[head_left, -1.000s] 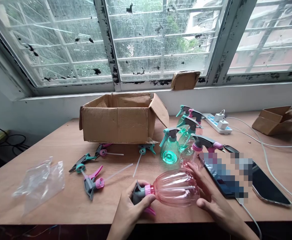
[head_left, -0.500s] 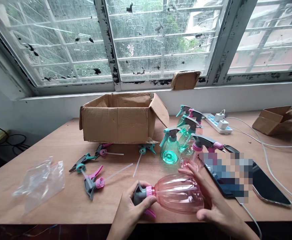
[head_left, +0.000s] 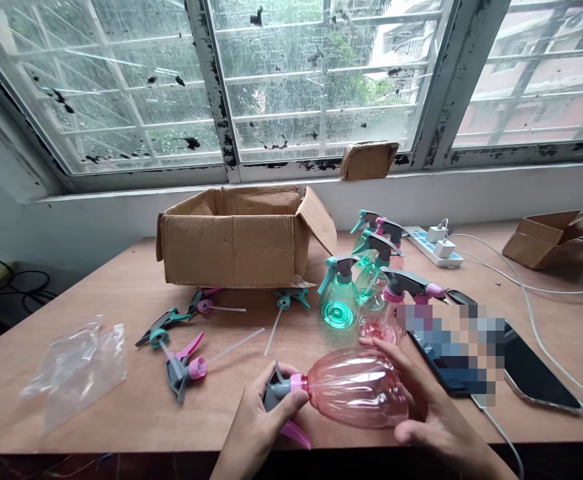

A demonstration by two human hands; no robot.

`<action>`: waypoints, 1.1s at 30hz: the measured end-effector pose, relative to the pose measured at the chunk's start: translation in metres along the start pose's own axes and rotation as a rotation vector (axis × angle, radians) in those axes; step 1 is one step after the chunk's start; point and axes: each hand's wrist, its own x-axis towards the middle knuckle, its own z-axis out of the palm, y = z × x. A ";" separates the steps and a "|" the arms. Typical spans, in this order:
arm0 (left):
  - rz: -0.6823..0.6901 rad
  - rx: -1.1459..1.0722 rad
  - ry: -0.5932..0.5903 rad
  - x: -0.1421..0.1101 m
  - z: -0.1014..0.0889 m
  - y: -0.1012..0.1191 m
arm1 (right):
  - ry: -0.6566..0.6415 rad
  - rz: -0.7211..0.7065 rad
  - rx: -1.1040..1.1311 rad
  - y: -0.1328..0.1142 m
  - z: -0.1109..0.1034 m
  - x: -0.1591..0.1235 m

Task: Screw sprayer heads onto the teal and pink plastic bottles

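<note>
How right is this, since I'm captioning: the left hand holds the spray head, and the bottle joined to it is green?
The colour is wrong: the head view shows a pink bottle. The left hand does hold the spray head.

Free passage between left hand and nearest sprayer head; upright spray bottles beyond the horizontal bottle.
</note>
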 end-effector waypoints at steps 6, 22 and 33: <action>0.018 0.040 0.002 -0.002 0.002 0.005 | 0.031 0.064 0.050 -0.002 0.002 0.006; -0.006 -0.044 -0.030 0.004 -0.002 0.001 | -0.010 -0.020 -0.081 -0.001 0.000 0.000; 0.019 0.005 0.003 0.002 0.000 0.001 | -0.045 -0.072 -0.113 -0.013 0.008 0.004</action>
